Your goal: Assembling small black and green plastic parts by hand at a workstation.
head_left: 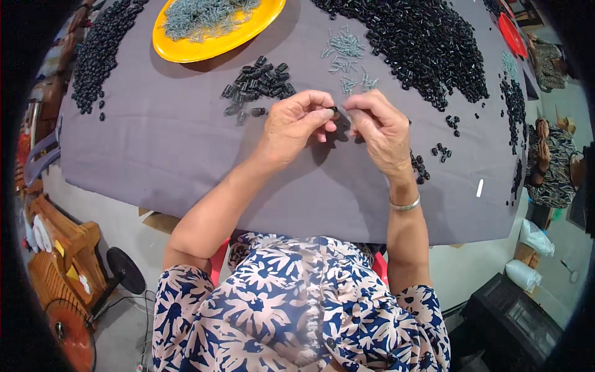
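Over the grey cloth, my left hand (292,129) pinches a small black plastic piece (334,110) between thumb and fingertips. My right hand (383,129) is closed in a pinch just to the right of that piece; whatever its fingertips hold is too small to make out. Beyond the hands lie little heaps of thin grey screws (344,44). Left of them, past my left hand, is a loose group of black cylindrical pieces (257,80), some showing grey metal ends. Several small black pieces (420,167) rest beside my right wrist.
A yellow plate (180,57) heaped with grey screws stands at the far left-centre. Big piles of black pieces lie at the far right (427,49) and far left (102,59). A red dish (512,36) sits at the right edge. Another person (551,164) is to the right.
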A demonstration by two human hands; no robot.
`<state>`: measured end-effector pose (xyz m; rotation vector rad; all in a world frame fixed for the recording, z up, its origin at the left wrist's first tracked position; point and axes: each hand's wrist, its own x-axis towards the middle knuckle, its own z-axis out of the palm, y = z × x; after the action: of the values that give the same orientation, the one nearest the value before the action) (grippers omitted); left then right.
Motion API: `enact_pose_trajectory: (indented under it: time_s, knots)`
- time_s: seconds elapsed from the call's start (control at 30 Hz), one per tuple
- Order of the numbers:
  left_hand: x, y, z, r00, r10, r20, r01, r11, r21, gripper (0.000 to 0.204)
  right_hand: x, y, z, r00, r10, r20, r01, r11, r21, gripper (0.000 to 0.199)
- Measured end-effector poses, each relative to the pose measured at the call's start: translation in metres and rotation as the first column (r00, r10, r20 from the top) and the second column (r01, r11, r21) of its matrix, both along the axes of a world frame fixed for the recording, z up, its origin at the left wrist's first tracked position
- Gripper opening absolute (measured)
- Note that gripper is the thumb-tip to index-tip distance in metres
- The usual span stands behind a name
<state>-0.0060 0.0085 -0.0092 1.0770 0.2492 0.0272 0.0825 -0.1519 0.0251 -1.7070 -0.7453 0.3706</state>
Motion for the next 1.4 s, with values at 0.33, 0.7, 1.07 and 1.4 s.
enact_pose_trajectory:
  time_s: [0.33,0.7,1.07,1.4]
  knots:
    - [0.001,-0.003,0.006,1.000,-0.017,-0.005,0.017,1.000,-0.024,0.016,0.001,0.004,-0.012,0.991,-0.067,0.114,0.056,0.993,0.103,0.008]
    - [-0.002,-0.004,0.007,1.000,-0.007,-0.017,0.007,0.999,0.033,0.016,-0.005,0.008,-0.003,0.964,-0.065,0.258,0.069,0.998,-0.005,0.006]
    - [0.002,-0.005,0.004,0.997,0.054,0.051,-0.052,0.998,-0.026,0.013,-0.005,0.012,-0.009,0.996,-0.092,0.006,0.092,0.994,0.057,0.006]
    - [0.001,-0.004,-0.002,0.995,0.068,0.066,-0.072,0.995,0.063,0.020,0.000,0.000,-0.001,0.992,-0.095,-0.081,0.102,0.990,0.094,0.020]
